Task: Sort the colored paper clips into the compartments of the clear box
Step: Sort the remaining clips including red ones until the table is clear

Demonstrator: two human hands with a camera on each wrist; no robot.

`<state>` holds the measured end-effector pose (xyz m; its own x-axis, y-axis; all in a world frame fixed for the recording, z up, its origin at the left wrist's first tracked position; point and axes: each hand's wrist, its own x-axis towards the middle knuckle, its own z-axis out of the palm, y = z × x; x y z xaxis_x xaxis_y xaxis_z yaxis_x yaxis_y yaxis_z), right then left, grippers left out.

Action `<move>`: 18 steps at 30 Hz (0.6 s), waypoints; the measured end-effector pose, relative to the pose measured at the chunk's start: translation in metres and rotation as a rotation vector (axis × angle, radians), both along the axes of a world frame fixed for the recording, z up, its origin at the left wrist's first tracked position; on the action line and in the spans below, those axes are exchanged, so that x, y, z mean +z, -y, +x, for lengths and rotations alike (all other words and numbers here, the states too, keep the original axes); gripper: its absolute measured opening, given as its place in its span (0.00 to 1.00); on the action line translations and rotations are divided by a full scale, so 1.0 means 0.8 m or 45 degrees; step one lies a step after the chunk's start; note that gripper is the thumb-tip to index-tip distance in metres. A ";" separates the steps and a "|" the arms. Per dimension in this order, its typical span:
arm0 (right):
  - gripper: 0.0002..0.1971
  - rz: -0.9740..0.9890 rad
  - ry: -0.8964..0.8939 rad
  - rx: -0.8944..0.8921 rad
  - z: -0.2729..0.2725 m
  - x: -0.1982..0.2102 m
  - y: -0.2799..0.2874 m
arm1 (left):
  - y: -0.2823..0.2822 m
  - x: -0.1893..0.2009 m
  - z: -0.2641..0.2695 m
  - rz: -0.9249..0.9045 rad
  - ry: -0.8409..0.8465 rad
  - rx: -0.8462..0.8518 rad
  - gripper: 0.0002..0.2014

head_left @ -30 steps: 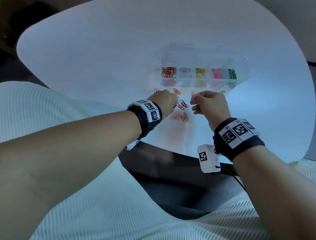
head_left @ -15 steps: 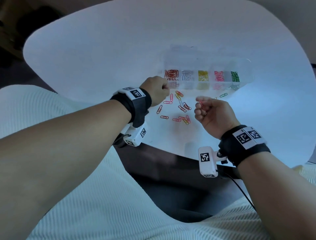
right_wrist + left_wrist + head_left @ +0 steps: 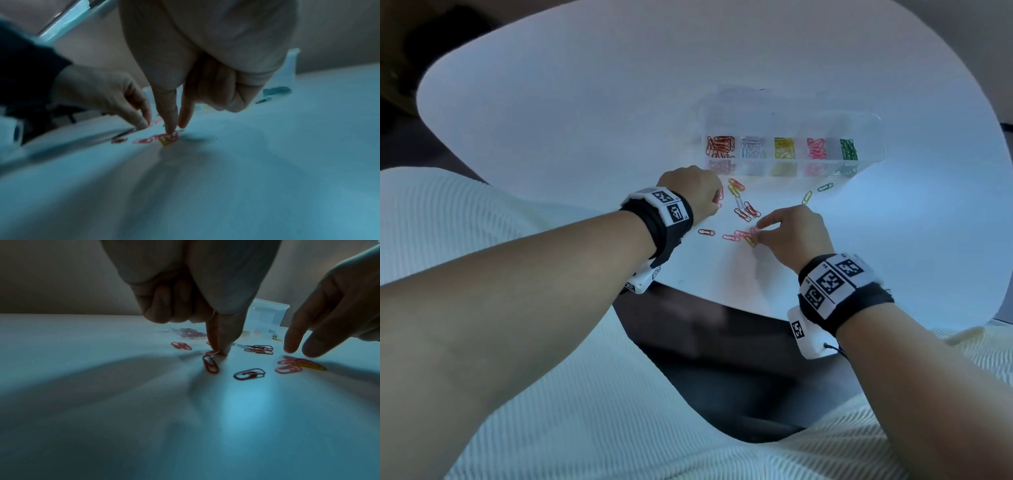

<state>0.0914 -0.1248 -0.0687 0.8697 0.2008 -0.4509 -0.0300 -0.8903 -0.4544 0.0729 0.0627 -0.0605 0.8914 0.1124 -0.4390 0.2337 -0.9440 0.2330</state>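
The clear box (image 3: 859,120) stands on the white table, its front row holding red, silver, yellow, pink and green clips. Loose clips (image 3: 743,209) lie scattered in front of it. My left hand (image 3: 219,352) has thumb and forefinger tips together on a pink clip (image 3: 212,352) lying on the table, other fingers curled; a red clip (image 3: 210,364) lies just below. In the head view its fingertips are hidden behind the left hand (image 3: 702,192). My right hand (image 3: 176,129) reaches down with thumb and forefinger slightly apart, the thumb tip touching a pink clip (image 3: 173,136) on a yellow one (image 3: 164,142).
A yellow clip (image 3: 806,197) and a green clip (image 3: 825,187) lie apart to the right, near the box's front. The table's near edge (image 3: 722,305) runs just behind my wrists. Bare tabletop (image 3: 568,120) stretches to the left and behind the box.
My left hand has come back from the box's red compartment down to the loose clips. My right hand has dropped leftward onto the pink and yellow clips.
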 end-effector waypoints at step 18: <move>0.09 -0.127 -0.145 -0.025 0.010 -0.005 -0.021 | 0.012 0.000 -0.003 -0.025 -0.138 -0.002 0.08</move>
<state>0.0997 -0.1077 -0.0731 0.8150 0.1333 -0.5639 -0.0945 -0.9296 -0.3563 0.0708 0.0531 -0.0609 0.8389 0.1016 -0.5347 0.2574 -0.9397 0.2252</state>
